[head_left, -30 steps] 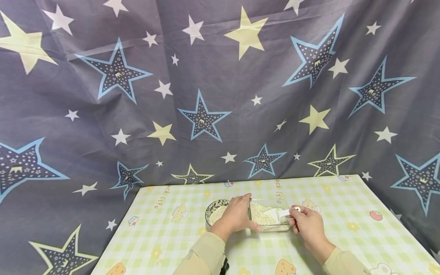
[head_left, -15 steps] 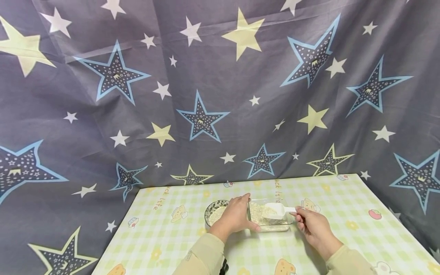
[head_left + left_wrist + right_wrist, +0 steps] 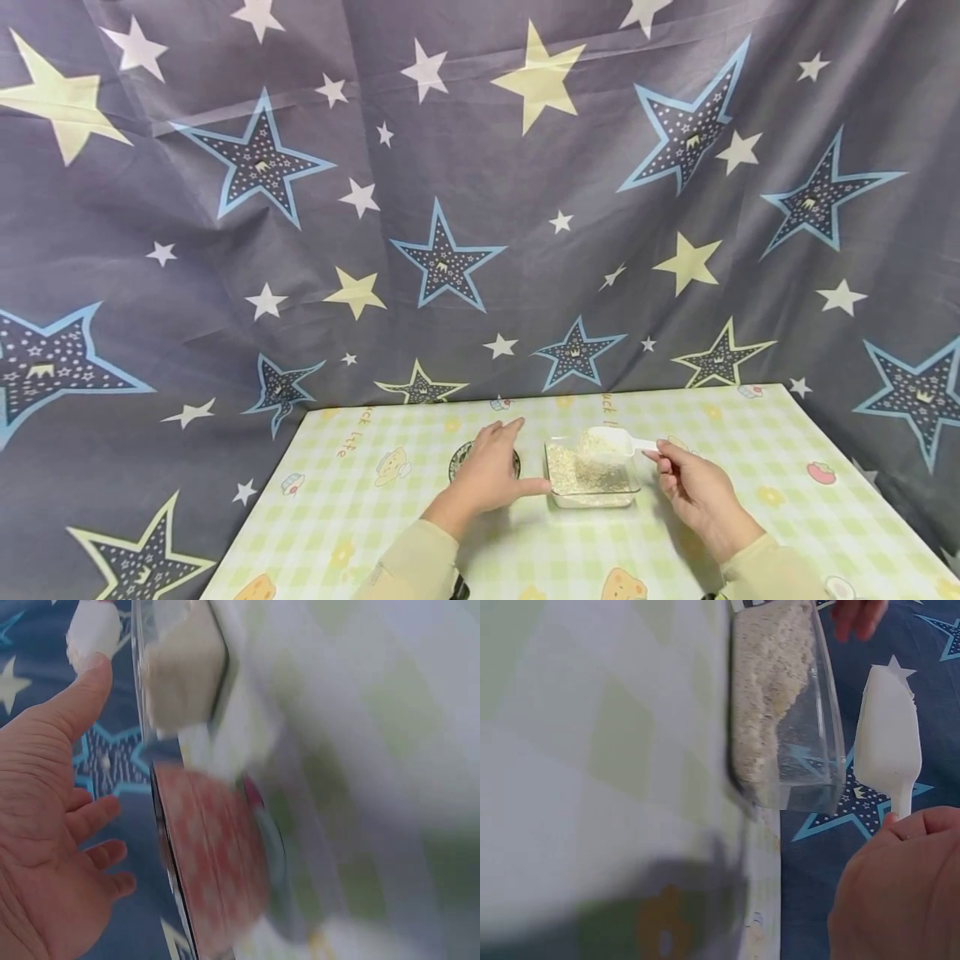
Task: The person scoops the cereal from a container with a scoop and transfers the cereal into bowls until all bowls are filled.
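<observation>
My right hand pinches the handle of a white scoop, which carries pale oat flakes above a rectangular glass container. More oat flakes lie inside that container, heaped away from its near end in the right wrist view. With fingers spread and nothing in its grasp, my left hand hovers over a round bowl. Its thumb points toward the container's left rim. The bowl has a dark leaf-patterned inside and a pinkish outside; the hand hides most of its inside in the head view.
A green-and-white checked cloth with cartoon prints covers the table. Behind the table hangs a dark curtain printed with stars. The bowl stands just left of the glass container.
The right hand has lifted the scoop, with oat flakes in it, up out of the container. The left hand has let go of the container's left side and moved left over the bowl.
</observation>
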{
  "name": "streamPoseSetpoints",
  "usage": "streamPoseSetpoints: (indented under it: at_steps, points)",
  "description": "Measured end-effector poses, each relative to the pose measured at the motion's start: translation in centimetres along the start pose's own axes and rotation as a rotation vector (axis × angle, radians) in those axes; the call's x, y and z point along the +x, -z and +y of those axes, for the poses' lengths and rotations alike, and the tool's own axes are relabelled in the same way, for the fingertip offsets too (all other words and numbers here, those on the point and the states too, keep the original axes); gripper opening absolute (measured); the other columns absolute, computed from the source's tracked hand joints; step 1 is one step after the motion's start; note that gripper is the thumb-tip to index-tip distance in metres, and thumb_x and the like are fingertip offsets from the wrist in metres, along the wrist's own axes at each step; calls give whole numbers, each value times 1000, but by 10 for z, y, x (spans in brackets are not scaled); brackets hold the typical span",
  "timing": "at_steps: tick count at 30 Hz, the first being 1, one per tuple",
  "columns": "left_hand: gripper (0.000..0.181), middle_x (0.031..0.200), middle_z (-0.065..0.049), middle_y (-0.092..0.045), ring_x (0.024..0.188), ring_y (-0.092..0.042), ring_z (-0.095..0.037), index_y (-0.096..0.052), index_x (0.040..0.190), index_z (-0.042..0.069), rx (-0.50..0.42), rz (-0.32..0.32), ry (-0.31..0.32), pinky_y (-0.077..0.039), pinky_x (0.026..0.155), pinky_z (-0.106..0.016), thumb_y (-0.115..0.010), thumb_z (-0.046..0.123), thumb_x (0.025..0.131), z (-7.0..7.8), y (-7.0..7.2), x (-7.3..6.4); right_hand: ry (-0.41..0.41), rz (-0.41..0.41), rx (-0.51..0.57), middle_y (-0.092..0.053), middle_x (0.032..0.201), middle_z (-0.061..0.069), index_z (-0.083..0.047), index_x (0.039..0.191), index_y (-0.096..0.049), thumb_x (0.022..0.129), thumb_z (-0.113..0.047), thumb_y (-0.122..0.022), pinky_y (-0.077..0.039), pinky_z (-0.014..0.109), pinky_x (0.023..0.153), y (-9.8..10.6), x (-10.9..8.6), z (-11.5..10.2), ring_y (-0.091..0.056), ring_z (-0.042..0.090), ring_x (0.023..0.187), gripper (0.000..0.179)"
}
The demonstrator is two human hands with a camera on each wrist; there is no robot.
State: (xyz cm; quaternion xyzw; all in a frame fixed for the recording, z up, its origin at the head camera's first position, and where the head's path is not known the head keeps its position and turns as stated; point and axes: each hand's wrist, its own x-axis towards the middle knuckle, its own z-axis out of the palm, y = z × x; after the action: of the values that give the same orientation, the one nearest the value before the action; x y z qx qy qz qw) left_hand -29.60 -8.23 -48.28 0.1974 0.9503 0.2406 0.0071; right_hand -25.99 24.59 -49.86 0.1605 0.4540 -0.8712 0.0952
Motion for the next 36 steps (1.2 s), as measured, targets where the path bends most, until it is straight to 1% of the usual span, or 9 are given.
streamPoseSetpoints:
  at_steps: [2,4,7,9,12,17,23,30,36]
  points:
    - [113,168,-13,-46,161,-32,-43,-37,166,11,-14,26,7,-33,130,-63,-87,63,80,-14,7,-6,6,2,5,-69,78,-4,-10,96,-71,114,-18,-50,-47,7,47,-2,0,-4,-57,-6,56,29]
    - [113,167,-16,-47,160,-33,-44,-37,166,10,-21,52,21,-33,130,-62,-88,63,80,-30,13,-12,9,2,0,-67,73,-6,-9,95,-73,114,-18,-52,-47,8,46,-5,0,-8,-56,-7,56,30]
    - [115,165,-20,-48,159,-34,-45,-37,166,11,-48,88,66,-34,129,-64,-89,64,78,-51,20,-24,17,-10,-6,-65,71,-6,-7,94,-73,114,-19,-51,-46,8,45,-10,0,-15,-56,-6,55,32]
    - [117,165,-21,-47,158,-35,-46,-37,166,12,-67,107,89,-35,127,-67,-89,65,76,-62,23,-33,22,-20,-11,-64,69,-7,-7,92,-74,114,-19,-50,-46,8,45,-14,-1,-20,-55,-6,55,35]
    - [119,166,-20,-46,158,-35,-45,-36,167,13,-90,127,114,-35,126,-70,-90,66,75,-73,25,-43,39,-37,-12,-66,71,-6,-8,91,-73,114,-18,-49,-44,7,45,-21,-2,-25,-55,-7,56,35]
    - [124,167,-16,-47,157,-38,-44,-35,167,11,-113,152,102,-35,126,-68,-88,70,73,-80,21,-50,57,-82,-6,-65,70,-6,-8,90,-73,115,-17,-47,-42,7,45,-35,-3,-30,-53,-7,56,37]
    - [122,163,-19,-50,152,-44,-45,-37,165,5,-118,172,73,-38,125,-68,-90,67,74,-82,16,-52,62,-128,2,-62,66,-7,-7,88,-72,115,-15,-45,-41,7,44,-56,-2,-30,-52,-6,54,39]
    - [122,163,-20,-49,152,-43,-46,-36,165,5,-119,169,78,-38,123,-70,-90,67,74,-80,14,-52,88,-130,-7,-65,68,-6,-9,88,-71,114,-13,-47,-39,6,43,-80,0,-24,-50,-6,54,37]
    - [120,161,-20,-52,150,-45,-46,-37,164,3,-116,177,64,-39,123,-70,-91,63,75,-82,10,-53,89,-154,-37,-65,68,-5,-8,91,-70,114,-13,-47,-39,6,43,-96,1,-18,-51,-6,54,33]
